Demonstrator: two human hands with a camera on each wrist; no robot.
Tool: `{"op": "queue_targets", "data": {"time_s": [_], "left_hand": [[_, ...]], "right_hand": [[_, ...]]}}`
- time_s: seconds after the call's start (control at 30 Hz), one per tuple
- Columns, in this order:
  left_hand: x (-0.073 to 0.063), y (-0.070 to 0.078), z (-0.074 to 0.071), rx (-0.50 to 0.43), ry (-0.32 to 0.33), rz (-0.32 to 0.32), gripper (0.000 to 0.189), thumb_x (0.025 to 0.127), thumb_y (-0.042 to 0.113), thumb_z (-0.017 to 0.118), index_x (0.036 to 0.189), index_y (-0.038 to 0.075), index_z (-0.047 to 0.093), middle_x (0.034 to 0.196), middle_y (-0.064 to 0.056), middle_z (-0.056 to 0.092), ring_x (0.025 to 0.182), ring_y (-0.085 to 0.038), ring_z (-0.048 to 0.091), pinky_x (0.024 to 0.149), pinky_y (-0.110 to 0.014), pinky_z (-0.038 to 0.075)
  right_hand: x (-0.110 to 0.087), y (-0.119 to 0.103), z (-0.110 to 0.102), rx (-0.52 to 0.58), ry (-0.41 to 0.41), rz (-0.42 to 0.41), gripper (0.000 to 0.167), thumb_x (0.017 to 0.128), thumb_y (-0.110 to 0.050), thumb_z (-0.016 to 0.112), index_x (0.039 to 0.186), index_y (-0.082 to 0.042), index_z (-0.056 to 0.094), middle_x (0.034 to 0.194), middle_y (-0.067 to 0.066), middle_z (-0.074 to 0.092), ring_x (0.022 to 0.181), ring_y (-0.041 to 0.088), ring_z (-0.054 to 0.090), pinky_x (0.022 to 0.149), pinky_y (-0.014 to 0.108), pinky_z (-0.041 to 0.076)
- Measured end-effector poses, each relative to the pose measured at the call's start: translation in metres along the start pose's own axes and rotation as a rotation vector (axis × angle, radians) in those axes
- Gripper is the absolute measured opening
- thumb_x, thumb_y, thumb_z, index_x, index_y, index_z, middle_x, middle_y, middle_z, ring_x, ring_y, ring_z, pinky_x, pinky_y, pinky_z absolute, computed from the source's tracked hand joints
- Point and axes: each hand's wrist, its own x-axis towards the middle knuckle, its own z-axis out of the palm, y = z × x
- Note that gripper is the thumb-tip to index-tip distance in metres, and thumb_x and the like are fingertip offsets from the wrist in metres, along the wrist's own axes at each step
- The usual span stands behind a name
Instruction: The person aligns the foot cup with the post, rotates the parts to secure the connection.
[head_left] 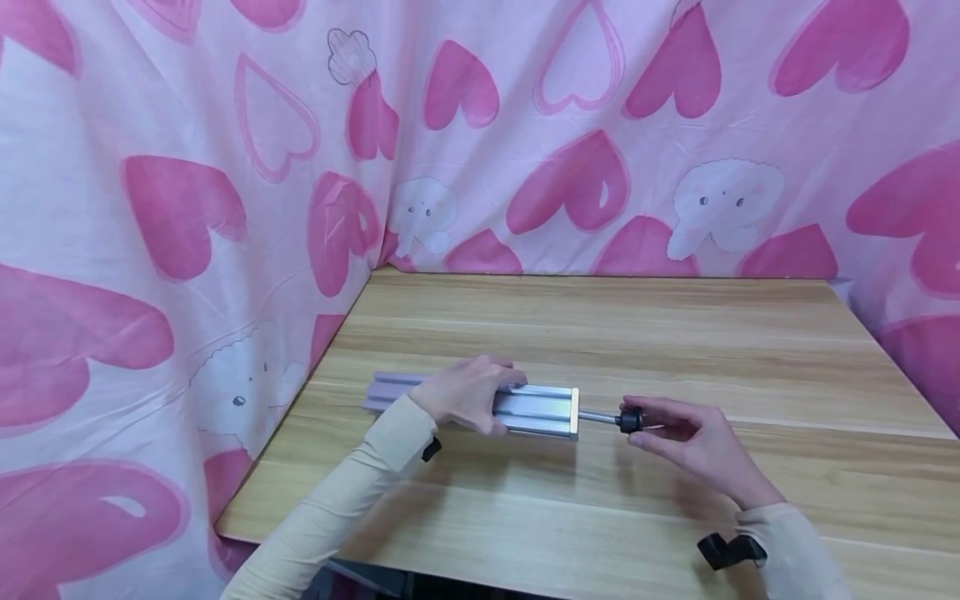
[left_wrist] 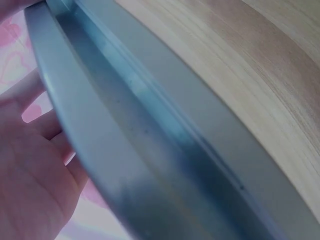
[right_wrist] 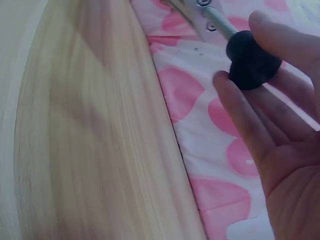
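My left hand (head_left: 467, 393) grips a long silver aluminium profile (head_left: 538, 408) across its middle. Grooves run along the profile, which fills much of the left wrist view, the palm (left_wrist: 35, 175) beside it. A flat end plate (head_left: 574, 413) closes its right end, with screw heads showing in the right wrist view. From that plate a threaded rod (head_left: 597, 417) sticks out, ending in a black levelling foot (head_left: 631, 420). My right hand (head_left: 696, 435) pinches this foot between thumb and fingers. In the right wrist view the foot (right_wrist: 252, 61) shows its wide round base towards the palm.
Beneath both hands is a wood-grain table (head_left: 675, 333), with shadows of the arms and profile on it. A pink and white heart-patterned curtain (head_left: 465, 183) hangs behind the table and along its left and right sides. Black straps (head_left: 731, 552) sit at the wrists.
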Motion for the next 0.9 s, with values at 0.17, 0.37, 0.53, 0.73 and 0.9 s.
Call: {"op": "queue_targets", "data": {"time_s": [0.17,0.37,0.53,0.73,0.9], "left_hand": [[0.0001,0.0024,-0.0008,0.005,-0.003,-0.004,0.064,0.07,0.044,0.077,0.127,0.017,0.066,0.112,0.0,0.068,0.088,-0.01,0.059,0.079,-0.026,0.053],[0.0006,0.0036,-0.0002,0.005,-0.006,-0.011,0.065,0.07,0.045,0.076,0.128,0.018,0.065,0.114,0.001,0.068,0.09,-0.009,0.059,0.081,-0.026,0.054],[0.0008,0.0044,-0.0009,0.007,-0.005,-0.01,0.065,0.071,0.046,0.076,0.129,0.018,0.065,0.114,0.001,0.068,0.09,-0.009,0.059,0.081,-0.026,0.054],[0.0005,0.0044,-0.0014,0.008,0.0,-0.003,0.065,0.07,0.045,0.077,0.128,0.017,0.065,0.112,0.001,0.068,0.088,-0.009,0.059,0.079,-0.025,0.053],[-0.0001,0.0036,-0.0011,-0.007,0.0,-0.008,0.064,0.07,0.044,0.077,0.127,0.017,0.065,0.111,0.001,0.068,0.086,-0.009,0.059,0.077,-0.024,0.051]], "right_hand": [[0.0013,0.0035,-0.0033,0.049,-0.059,0.067,0.041,0.096,-0.014,0.068,0.135,-0.003,0.063,0.116,0.003,0.076,0.098,0.011,0.074,0.083,0.025,0.058],[0.0041,0.0022,-0.0009,0.156,-0.111,0.138,0.04,0.103,-0.018,0.057,0.132,0.009,0.06,0.106,0.015,0.076,0.09,0.022,0.076,0.079,0.035,0.06],[0.0074,-0.0025,0.0014,0.205,-0.139,0.222,0.046,0.106,-0.025,0.051,0.125,0.017,0.059,0.104,0.026,0.074,0.088,0.023,0.076,0.079,0.036,0.06],[0.0095,-0.0021,0.0009,0.224,-0.179,0.262,0.052,0.108,-0.027,0.047,0.126,0.021,0.055,0.105,0.03,0.072,0.089,0.023,0.076,0.079,0.036,0.06],[0.0046,-0.0035,-0.0008,0.155,-0.147,0.225,0.049,0.107,-0.027,0.049,0.135,0.013,0.055,0.118,0.029,0.069,0.098,0.015,0.074,0.085,0.027,0.058]]}}
